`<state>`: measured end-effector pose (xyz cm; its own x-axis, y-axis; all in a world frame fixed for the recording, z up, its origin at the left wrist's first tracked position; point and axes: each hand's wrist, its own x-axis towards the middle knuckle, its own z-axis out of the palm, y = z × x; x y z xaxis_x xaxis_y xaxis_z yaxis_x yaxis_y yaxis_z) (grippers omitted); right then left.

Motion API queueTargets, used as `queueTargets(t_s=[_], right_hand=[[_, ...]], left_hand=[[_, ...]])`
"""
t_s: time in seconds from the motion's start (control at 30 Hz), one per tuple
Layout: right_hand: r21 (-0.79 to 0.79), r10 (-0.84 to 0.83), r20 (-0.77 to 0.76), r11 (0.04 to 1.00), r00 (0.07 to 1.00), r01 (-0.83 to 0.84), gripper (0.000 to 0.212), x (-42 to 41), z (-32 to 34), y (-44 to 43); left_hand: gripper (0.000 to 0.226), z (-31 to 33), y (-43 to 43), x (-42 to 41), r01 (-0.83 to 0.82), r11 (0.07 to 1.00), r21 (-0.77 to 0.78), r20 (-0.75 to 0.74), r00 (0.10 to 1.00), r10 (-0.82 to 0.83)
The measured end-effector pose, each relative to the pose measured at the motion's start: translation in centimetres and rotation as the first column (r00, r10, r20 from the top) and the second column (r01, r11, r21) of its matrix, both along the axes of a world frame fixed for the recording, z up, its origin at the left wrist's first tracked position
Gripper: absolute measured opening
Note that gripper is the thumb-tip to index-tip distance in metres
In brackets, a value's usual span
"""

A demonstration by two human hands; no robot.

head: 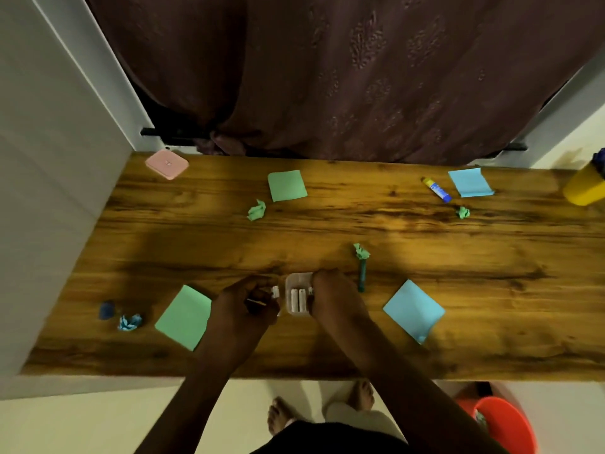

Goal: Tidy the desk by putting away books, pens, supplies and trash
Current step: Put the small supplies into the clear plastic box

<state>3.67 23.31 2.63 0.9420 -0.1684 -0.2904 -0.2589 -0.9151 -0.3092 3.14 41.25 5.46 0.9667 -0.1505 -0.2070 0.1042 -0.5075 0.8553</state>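
The left hand [244,303] is curled nearly closed around a small white piece [275,291] and a thin stick, just left of a clear box [296,283]. The right hand [332,294] grips the box's right side, fingers folded over its rim. White pieces lie inside. The box sits near the front of the wooden desk [327,224], among green and blue notes, crumpled paper, a marker [362,276] and a glue stick [436,190]. A dark curtain [327,77] hangs behind.
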Motion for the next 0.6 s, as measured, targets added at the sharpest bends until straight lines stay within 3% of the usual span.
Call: queueTargets(t_s=[0.33, 0.5, 0.6], right_hand=[[0.022, -0.012, -0.002, 1.000, 1.000, 0.012, 0.020, 1.0, -1.2, 0.0], [0.324, -0.079, 0.124, 0.945, 0.989, 0.035, 0.010, 0.7, 0.4, -2.6], [0.569, -0.126, 0.098, 0.821, 0.987, 0.049, 0.019, -0.1, 2.5, -3.3]], left_hand=[[0.020, -0.5, -0.6, 0.0, 0.035, 0.999, -0.024, -0.023, 0.999, -0.036], [0.025, -0.9, -1.7, 0.6, 0.043, 0.997, -0.062, -0.004, 0.999, -0.043], [0.038, -0.6, -3.3, 0.9, 0.066, 0.992, -0.110, 0.036, 0.997, -0.063]])
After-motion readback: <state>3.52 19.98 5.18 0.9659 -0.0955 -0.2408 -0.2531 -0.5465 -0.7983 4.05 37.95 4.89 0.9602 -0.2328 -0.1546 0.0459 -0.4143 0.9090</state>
